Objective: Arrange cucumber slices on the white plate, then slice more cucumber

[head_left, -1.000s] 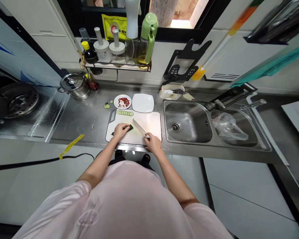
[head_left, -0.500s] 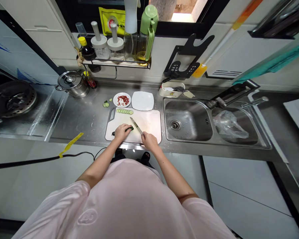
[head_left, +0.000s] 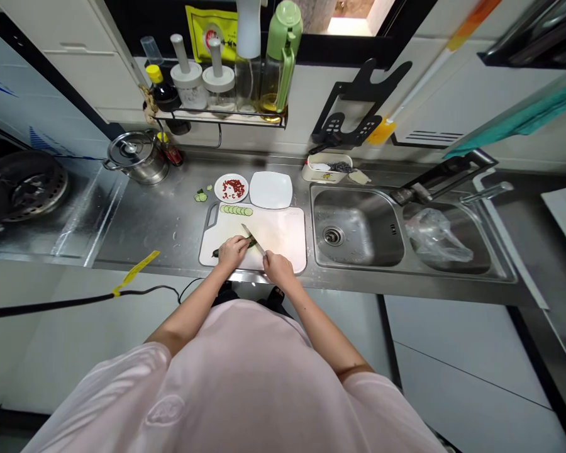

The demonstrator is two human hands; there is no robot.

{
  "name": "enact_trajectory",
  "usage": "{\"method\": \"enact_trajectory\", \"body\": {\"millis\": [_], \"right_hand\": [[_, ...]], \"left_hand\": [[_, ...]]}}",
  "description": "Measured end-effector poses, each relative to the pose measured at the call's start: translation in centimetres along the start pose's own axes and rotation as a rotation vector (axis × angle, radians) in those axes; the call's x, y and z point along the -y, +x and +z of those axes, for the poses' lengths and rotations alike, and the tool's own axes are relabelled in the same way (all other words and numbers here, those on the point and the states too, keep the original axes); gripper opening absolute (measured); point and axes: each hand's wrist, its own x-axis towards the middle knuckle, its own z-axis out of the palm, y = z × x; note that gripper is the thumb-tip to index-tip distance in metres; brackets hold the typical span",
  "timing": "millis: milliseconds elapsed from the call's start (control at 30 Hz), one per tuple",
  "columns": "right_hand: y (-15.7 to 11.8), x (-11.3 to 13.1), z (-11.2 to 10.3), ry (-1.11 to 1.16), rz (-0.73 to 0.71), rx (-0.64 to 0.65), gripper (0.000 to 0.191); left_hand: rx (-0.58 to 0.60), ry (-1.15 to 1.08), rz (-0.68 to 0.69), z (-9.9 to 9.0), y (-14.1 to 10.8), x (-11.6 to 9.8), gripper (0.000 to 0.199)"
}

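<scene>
My left hand is closed over a dark green cucumber that lies on the white cutting board; its middle is hidden under my fingers. My right hand grips a knife by the handle. The blade slants up and left across the cucumber's cut end, close to my left fingertips. Along the board's upper left edge runs an overlapping row of cucumber slices. Behind the board stand a round white plate with chopped red pieces and a bare white square plate.
Cucumber scraps lie left of the round plate. A lidded steel pot stands at the back left, near a wok. To the right is a double sink with a plastic bag. A rack holds bottles and jars.
My right hand and the knife have shifted slightly left, bringing the blade to the cucumber's end. The left hand stays on the cucumber, and the view has tilted a little.
</scene>
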Motion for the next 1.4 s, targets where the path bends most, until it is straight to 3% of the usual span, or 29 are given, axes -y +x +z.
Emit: {"method": "enact_trajectory", "body": {"millis": [600,1400], "right_hand": [[-1.5,-0.9,0.6,-0.028,0.005,0.071,0.026],[3.5,2.4,-0.2,0.000,-0.031,-0.015,0.030]], "left_hand": [[0.009,0.001,-0.012,0.2,0.0,0.1,0.028],[-0.003,-0.008,0.015,0.3,0.0,0.4,0.027]]}}
